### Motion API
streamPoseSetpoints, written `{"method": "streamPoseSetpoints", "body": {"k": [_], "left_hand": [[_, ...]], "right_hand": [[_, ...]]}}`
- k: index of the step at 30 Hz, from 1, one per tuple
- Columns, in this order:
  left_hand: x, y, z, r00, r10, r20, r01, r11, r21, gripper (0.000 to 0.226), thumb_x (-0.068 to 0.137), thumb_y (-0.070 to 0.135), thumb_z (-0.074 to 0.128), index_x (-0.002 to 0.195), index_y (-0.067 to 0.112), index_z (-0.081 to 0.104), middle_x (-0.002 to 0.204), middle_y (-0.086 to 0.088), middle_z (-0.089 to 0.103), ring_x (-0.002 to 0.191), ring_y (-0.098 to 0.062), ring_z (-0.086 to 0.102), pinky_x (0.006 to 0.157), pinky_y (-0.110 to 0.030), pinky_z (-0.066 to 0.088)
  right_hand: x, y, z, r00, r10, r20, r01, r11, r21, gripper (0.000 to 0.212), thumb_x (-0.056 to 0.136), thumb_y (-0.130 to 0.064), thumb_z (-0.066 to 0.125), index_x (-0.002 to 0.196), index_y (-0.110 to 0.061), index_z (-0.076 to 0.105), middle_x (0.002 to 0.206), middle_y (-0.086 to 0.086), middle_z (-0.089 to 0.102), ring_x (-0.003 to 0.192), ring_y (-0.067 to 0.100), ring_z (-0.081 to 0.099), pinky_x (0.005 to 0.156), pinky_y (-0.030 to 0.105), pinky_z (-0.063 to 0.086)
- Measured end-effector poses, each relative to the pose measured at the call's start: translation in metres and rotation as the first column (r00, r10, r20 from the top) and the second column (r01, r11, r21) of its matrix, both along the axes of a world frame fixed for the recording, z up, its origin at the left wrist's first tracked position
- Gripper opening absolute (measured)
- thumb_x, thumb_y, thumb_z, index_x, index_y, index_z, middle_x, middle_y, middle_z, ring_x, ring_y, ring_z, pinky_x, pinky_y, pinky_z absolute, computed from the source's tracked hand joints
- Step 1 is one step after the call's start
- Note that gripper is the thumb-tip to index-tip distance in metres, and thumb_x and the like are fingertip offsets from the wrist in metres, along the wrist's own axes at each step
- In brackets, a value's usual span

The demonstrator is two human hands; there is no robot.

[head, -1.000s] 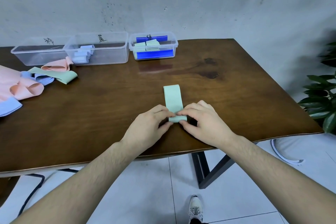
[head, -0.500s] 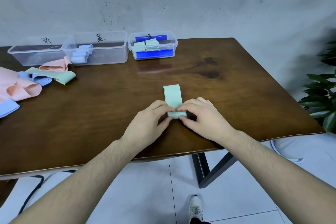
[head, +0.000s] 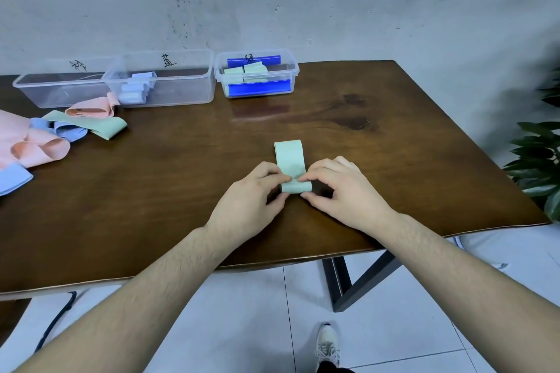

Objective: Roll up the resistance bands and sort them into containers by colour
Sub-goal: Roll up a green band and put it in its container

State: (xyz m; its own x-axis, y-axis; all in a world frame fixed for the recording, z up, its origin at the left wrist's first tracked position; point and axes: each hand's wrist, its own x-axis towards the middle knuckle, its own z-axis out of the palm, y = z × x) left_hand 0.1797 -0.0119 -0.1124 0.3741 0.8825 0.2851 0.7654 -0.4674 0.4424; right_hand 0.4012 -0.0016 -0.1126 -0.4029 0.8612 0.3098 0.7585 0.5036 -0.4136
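Note:
A mint green resistance band (head: 290, 160) lies flat on the brown table (head: 181, 179), its near end wound into a small roll. My left hand (head: 251, 200) and my right hand (head: 342, 191) pinch that roll from either side, fingertips on top and thumbs at the near edge. At the back stand three clear containers: the left container (head: 60, 91) looks empty, the middle container (head: 169, 82) holds light blue rolls, and the right container (head: 257, 76) with blue clips holds green rolls.
A heap of loose pink, blue and green bands (head: 60, 133) lies at the table's left side. A potted plant (head: 539, 160) stands off the right edge. The table's front edge is just below my wrists, with tiled floor beneath.
Both hands have moved slightly away from me along the green band. The roll has grown and the flat part has become shorter.

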Motion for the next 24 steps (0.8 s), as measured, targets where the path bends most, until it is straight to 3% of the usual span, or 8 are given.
{"method": "streamPoseSetpoints", "body": {"k": [7,12,20,24], "left_hand": [[0.0,0.005,0.001,0.998,-0.014,-0.06,0.016,0.999,0.028,0.03,0.094,0.03,0.064,0.123,0.028,0.065,0.117,0.015,0.058,0.066,-0.006,0.047,0.064,-0.009,0.036],[0.0,0.005,0.001,1.0,-0.002,0.004,0.002,1.0,0.014,0.026,0.09,0.028,0.069,0.116,0.029,0.069,0.112,0.017,0.06,0.078,0.017,0.05,0.063,-0.002,0.033],[-0.006,-0.024,-0.004,0.997,-0.05,0.056,0.046,0.997,0.056,0.023,0.085,0.026,0.074,0.108,0.026,0.071,0.103,0.018,0.064,0.07,0.013,0.05,0.063,0.001,0.032],[-0.008,-0.036,-0.004,0.996,-0.07,0.058,0.067,0.996,0.058,0.023,0.083,0.027,0.076,0.106,0.023,0.073,0.099,0.017,0.067,0.073,0.023,0.045,0.063,0.005,0.03]], "right_hand": [[0.0,0.005,0.003,1.0,0.013,0.015,-0.012,0.998,-0.054,0.031,0.092,-0.034,0.07,0.123,-0.033,0.066,0.122,-0.017,0.061,0.105,0.004,0.047,0.101,0.037,0.042],[-0.002,0.003,0.004,1.0,0.015,0.011,-0.015,0.999,-0.044,0.03,0.092,-0.032,0.07,0.122,-0.031,0.068,0.12,-0.015,0.063,0.103,0.002,0.047,0.099,0.035,0.044],[0.003,-0.027,0.003,0.999,0.051,0.006,-0.05,0.998,-0.028,0.031,0.09,-0.034,0.072,0.121,-0.033,0.069,0.115,-0.021,0.064,0.098,0.002,0.048,0.094,0.033,0.046],[0.005,-0.039,0.004,0.998,0.068,0.007,-0.068,0.997,-0.031,0.031,0.089,-0.035,0.072,0.12,-0.034,0.069,0.11,-0.023,0.064,0.095,0.002,0.047,0.092,0.031,0.045]]}}
